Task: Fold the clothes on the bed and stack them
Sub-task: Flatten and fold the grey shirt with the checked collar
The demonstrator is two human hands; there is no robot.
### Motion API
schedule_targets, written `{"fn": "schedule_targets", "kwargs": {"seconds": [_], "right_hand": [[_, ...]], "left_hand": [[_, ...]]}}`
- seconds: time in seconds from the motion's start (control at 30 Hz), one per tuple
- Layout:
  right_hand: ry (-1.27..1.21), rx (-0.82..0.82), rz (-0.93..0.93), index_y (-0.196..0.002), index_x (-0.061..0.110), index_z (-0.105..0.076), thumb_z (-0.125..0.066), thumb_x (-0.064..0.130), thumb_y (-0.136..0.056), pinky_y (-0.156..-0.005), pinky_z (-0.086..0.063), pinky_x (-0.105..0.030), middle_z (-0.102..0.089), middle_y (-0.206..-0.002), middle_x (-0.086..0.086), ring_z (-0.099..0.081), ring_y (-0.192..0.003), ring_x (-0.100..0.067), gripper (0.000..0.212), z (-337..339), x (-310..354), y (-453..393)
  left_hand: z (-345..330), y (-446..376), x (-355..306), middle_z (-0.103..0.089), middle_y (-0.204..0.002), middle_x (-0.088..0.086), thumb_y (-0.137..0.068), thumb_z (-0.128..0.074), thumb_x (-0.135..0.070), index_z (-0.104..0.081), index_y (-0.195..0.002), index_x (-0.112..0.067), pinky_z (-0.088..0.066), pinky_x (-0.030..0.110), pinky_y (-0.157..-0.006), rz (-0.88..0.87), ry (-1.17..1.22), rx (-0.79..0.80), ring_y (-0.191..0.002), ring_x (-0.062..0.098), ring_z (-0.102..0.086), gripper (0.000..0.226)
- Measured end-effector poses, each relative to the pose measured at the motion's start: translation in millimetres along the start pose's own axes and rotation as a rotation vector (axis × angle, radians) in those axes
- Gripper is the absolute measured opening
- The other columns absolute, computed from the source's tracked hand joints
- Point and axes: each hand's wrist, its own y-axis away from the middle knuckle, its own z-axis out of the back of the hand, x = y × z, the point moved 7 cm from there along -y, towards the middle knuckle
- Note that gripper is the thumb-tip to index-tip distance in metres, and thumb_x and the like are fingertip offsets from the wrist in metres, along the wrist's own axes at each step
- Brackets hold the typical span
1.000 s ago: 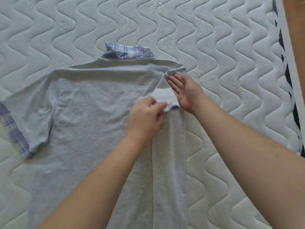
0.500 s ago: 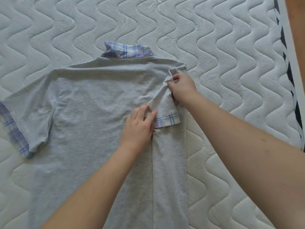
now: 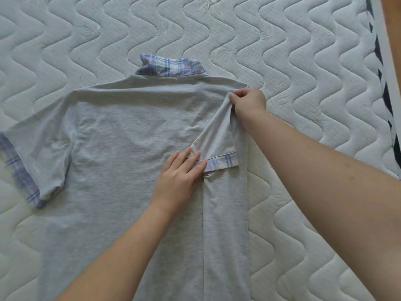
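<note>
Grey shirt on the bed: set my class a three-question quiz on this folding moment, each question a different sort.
1. True or false: the plaid collar points away from the person.
2. Which hand pinches the folded sleeve near the shoulder? A left, B right.
3. Fill in: the left hand rests its fingers on the sleeve's plaid ____.

Key: 1 true. 2 B, the right hand. 3 cuff.

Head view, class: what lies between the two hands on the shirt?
The folded-in grey sleeve spans from the right hand, pinching its top, down to the left hand, pressing by its plaid cuff.
</note>
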Motion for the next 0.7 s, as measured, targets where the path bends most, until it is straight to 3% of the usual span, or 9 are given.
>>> {"fn": "schedule_targets", "kwargs": {"seconds": [0.13,0.2,0.3,0.4,0.47,0.57,0.7], "right_hand": [[0.192,-0.079,0.15,-0.101,0.018,-0.069,-0.067,0.028,-0.089,-0.088,-0.047,-0.029,-0.07,-0.103,0.001,-0.062,-0.098,-0.015,0.016,10,1,6],[0.187,-0.183,0.202,-0.102,0.016,-0.064,-0.064,0.03,-0.09,-0.085,-0.045,-0.031,-0.066,-0.103,-0.003,-0.059,-0.097,-0.018,0.019,20,6,16],[0.089,-0.243,0.262,-0.106,0.013,-0.06,-0.056,0.031,-0.096,-0.085,-0.046,-0.037,-0.065,-0.102,-0.005,-0.059,-0.096,-0.022,0.021,24,8,45],[0.253,-0.076,0.127,-0.118,0.013,-0.055,-0.054,0.044,-0.095,-0.09,-0.046,-0.04,-0.064,-0.113,-0.007,-0.059,-0.106,-0.027,0.039,3,-16,74],[0.402,0.031,0.029,-0.116,0.013,-0.055,-0.056,0.048,-0.092,-0.087,-0.047,-0.039,-0.065,-0.114,-0.008,-0.059,-0.109,-0.03,0.042,-7,-38,87],[0.434,0.029,0.025,-0.092,0.017,-0.055,-0.054,0.046,-0.094,-0.069,-0.037,-0.033,-0.067,-0.098,-0.007,-0.061,-0.096,-0.03,0.029,-5,-49,95],[0.202,-0.017,-0.012,-0.089,0.019,-0.053,-0.067,0.043,-0.088,-0.066,-0.034,-0.03,-0.06,-0.079,0.004,-0.058,-0.083,-0.023,0.028,2,-60,97]], "left_hand": [[14,-2,-3,-0.072,-0.112,0.002,-0.091,-0.068,-0.024,-0.077,-0.097,-0.017,-0.048,0.041,-0.094,-0.038,0.057,-0.106,-0.11,0.028,-0.065,0.012],[21,-10,-6,-0.072,-0.102,-0.002,-0.094,-0.062,-0.026,-0.075,-0.089,-0.017,-0.048,0.039,-0.091,-0.045,0.104,-0.15,-0.101,0.026,-0.066,0.016],[22,-29,-2,-0.07,-0.108,0.001,-0.095,-0.056,-0.02,-0.072,-0.104,-0.013,-0.044,0.038,-0.093,0.071,0.116,-0.141,-0.104,0.025,-0.064,0.02],[10,-49,2,-0.061,-0.135,0.007,-0.095,-0.054,-0.016,-0.061,-0.132,-0.01,-0.038,0.041,-0.104,0.224,0.136,0.011,-0.127,0.026,-0.054,0.038],[-6,-61,-2,-0.041,-0.154,0.007,-0.098,-0.046,-0.017,-0.042,-0.148,-0.014,-0.024,0.041,-0.116,0.202,0.076,0.169,-0.143,0.023,-0.035,0.051],[-23,-80,2,-0.011,-0.165,-0.001,-0.103,-0.032,-0.027,-0.016,-0.157,-0.02,-0.004,0.04,-0.12,0.183,-0.039,0.295,-0.152,0.017,-0.006,0.057],[-34,-107,-2,-0.003,-0.166,-0.006,-0.105,-0.025,-0.034,-0.009,-0.158,-0.022,0.003,0.038,-0.119,0.097,-0.079,0.342,-0.152,0.013,0.0,0.056]]}}
